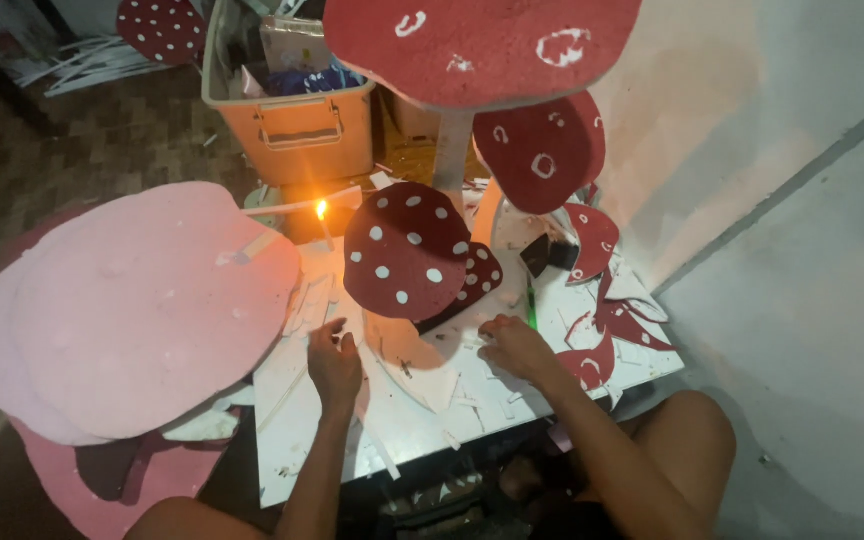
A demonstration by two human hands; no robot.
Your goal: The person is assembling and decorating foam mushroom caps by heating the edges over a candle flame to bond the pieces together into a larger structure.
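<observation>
My left hand (334,358) rests on the white board (422,420), fingers curled, beside a pale mushroom stem (414,355). On the other side of the stem my right hand (512,345) presses down on the board, fingers bent. The stem runs up under a dark red cap with white dots (404,250). A smaller dotted red cap (479,275) overlaps it on the right. Whether either hand grips something small is hidden.
A lit candle (322,212) burns at the board's far edge. Large pink foam shapes (142,300) lie at left. Tall red mushroom cutouts (482,45) stand behind. An orange bin (297,125) is at the back; red scraps (622,325) and a green pen (531,305) lie right.
</observation>
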